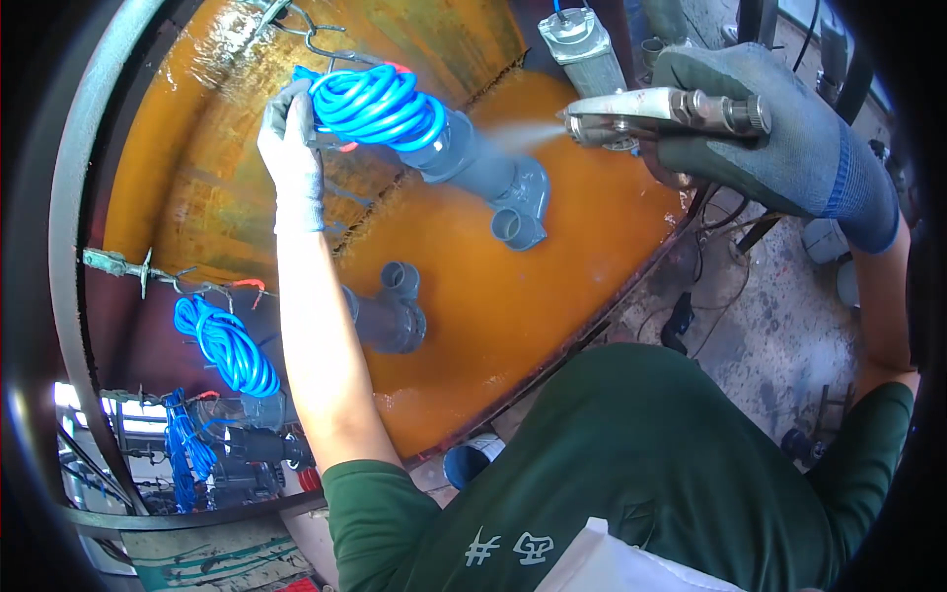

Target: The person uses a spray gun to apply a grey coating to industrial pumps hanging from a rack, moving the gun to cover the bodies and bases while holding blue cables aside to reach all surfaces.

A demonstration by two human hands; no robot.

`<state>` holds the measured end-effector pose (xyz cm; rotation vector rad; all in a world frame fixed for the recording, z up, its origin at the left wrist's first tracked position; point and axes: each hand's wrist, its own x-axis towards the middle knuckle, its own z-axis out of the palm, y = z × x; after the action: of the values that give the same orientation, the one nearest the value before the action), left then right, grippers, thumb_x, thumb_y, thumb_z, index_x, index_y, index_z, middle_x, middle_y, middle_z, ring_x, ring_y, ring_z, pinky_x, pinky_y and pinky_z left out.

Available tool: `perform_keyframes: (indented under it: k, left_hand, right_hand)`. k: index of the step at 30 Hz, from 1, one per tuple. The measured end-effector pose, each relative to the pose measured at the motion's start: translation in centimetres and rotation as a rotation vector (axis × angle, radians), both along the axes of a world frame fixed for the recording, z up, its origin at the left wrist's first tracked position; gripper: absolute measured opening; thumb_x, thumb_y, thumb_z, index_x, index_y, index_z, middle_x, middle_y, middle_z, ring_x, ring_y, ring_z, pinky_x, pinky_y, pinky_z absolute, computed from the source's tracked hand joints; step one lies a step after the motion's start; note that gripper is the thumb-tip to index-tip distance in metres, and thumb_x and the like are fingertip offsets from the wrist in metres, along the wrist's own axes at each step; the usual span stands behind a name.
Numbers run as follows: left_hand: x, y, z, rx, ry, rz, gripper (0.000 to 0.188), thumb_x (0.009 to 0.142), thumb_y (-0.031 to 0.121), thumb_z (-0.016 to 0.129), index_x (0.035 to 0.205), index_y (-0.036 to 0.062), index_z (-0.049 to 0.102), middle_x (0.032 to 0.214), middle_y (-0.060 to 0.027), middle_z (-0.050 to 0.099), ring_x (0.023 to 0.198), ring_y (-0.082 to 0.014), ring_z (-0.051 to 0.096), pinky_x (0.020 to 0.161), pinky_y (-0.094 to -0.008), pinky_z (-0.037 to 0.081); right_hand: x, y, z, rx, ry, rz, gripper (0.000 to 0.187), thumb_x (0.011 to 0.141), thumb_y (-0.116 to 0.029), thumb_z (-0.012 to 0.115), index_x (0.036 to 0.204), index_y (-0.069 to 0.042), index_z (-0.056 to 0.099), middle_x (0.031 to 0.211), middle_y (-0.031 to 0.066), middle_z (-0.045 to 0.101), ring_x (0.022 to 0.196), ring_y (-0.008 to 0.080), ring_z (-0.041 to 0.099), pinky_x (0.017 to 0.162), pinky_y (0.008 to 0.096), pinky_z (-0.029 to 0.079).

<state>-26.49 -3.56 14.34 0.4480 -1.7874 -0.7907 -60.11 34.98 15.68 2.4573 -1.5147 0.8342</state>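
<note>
A grey, pump-like part (483,168) with a short round outlet hangs tilted in front of me, a coil of blue cable (380,107) bundled at its upper end. My left hand (293,138), in a pale glove, is closed at the left end of that coil. In the dark-gloved grip of my right hand (760,148) is a metal spray gun (651,111), nozzle facing left. A pale mist (528,136) spreads from the nozzle onto the grey part. The trigger and some right fingers are hidden.
Behind the part stands an orange-brown, wet-looking booth wall (533,316). A second grey part (395,321) hangs lower left beside another blue cable coil (227,345). Chain links (321,39) hang above. A curved metal frame (64,217) edges the left; hoses (705,232) trail at right.
</note>
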Motion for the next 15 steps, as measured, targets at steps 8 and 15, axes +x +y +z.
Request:
perform_keyframes:
  k: [8, 15]
  left_hand:
    - [-1.4, 2.2, 0.4, -0.095, -0.087, 0.078, 0.021, 0.106, 0.013, 0.064, 0.12, -0.0019, 0.071, 0.098, 0.0001, 0.069, 0.08, -0.0048, 0.056, 0.071, -0.021, 0.046]
    - [-1.6, 3.4, 0.6, -0.05, -0.091, 0.04, 0.025, 0.107, 0.015, 0.064, 0.125, -0.0016, 0.071, 0.096, 0.0012, 0.069, 0.076, -0.003, 0.055, 0.067, -0.0189, 0.044]
  right_hand:
    - [5.0, -0.6, -0.1, 0.349, -0.104, -0.121, 0.021, 0.093, -0.02, 0.077, 0.1, -0.006, 0.062, 0.077, 0.0179, 0.066, 0.073, 0.0368, 0.068, 0.068, 0.0431, 0.053]
    - [5.7, -1.9, -2.9, 0.322, -0.54, -0.163, 0.021, 0.1, -0.022, 0.071, 0.109, -0.004, 0.064, 0.077, 0.0068, 0.066, 0.069, 0.0184, 0.065, 0.068, 0.0355, 0.053]
